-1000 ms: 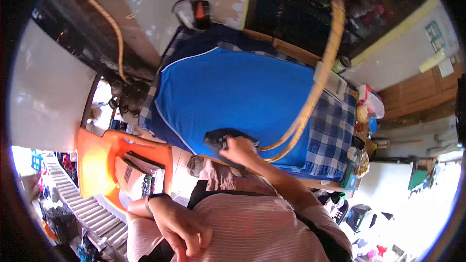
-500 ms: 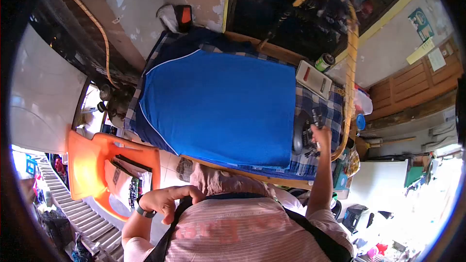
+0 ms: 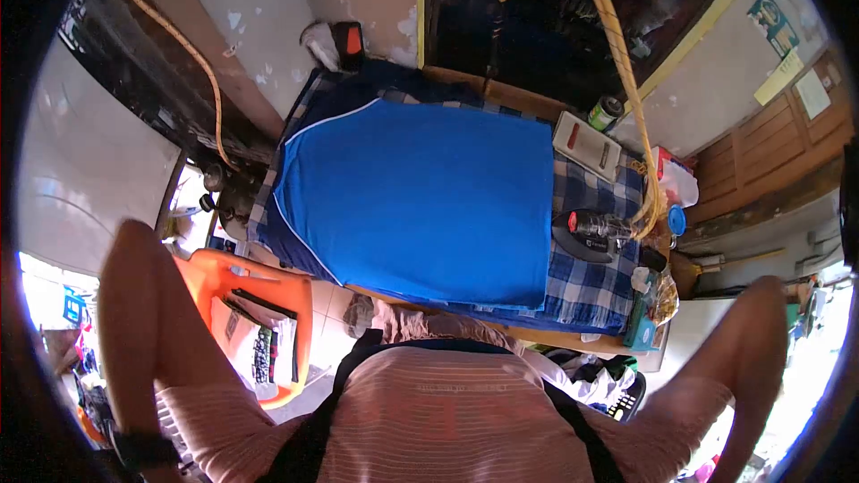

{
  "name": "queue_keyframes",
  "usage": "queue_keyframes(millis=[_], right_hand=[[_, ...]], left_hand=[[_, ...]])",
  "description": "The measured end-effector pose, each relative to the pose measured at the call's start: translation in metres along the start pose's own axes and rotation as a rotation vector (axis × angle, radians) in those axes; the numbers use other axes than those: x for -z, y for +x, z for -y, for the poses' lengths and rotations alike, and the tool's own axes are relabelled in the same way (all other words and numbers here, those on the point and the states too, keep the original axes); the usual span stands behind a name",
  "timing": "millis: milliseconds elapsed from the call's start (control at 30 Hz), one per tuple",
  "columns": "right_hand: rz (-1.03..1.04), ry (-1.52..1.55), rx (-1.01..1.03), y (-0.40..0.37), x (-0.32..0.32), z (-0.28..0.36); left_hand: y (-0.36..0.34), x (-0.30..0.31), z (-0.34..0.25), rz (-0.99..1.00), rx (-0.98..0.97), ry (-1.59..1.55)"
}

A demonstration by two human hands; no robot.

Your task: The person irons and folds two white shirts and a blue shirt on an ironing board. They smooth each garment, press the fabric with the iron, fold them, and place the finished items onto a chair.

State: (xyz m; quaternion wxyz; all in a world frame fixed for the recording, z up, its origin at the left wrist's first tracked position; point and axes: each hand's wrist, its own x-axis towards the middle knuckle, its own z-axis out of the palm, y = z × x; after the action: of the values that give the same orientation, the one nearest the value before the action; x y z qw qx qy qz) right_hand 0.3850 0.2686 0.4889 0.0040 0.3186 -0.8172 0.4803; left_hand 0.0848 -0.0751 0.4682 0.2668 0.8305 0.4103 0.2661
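Both of my hands are out of view below the bottom edge. My bent left arm shows with its elbow up and a dark wristwatch (image 3: pixel 143 450) low at the left edge. My right elbow is raised at the right side. In front of me a blue garment (image 3: pixel 420 201) with white piping lies spread flat on a blue checked cloth (image 3: pixel 577 291). A dark iron (image 3: pixel 583 240) rests on that cloth beside the garment's right edge, with nobody holding it. Its yellow wrapped cord (image 3: pixel 624 63) arches up and over from the iron.
An orange plastic chair (image 3: pixel 300 304) holding folded items stands at the left. A pale tray (image 3: pixel 586 145) and a can (image 3: pixel 605 113) sit at the back right. A teal box (image 3: pixel 641 326) lies near the right front corner.
My right hand has let go of the iron, which now lies flatter on the cloth. Both hands have drawn back toward my body and out of view, elbows raised.
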Motion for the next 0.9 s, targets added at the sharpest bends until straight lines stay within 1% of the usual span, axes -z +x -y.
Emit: queue_keyframes(millis=[67, 167, 600, 900], right_hand=[[0.051, 0.035, 0.021, 0.004, -0.009, -0.003], [0.069, 0.06, 0.033, 0.004, -0.014, -0.006], [0.052, 0.132, 0.053, 0.001, -0.021, -0.011], [0.053, 0.147, 0.082, -0.002, -0.028, -0.005]], left_hand=[[0.0, -0.004, -0.001, -0.012, -0.02, -0.031], [-0.001, -0.012, 0.004, -0.03, -0.047, -0.101], [-0.004, -0.036, 0.028, -0.062, -0.113, -0.31], [-0.006, -0.044, 0.021, -0.073, -0.148, -0.321]])
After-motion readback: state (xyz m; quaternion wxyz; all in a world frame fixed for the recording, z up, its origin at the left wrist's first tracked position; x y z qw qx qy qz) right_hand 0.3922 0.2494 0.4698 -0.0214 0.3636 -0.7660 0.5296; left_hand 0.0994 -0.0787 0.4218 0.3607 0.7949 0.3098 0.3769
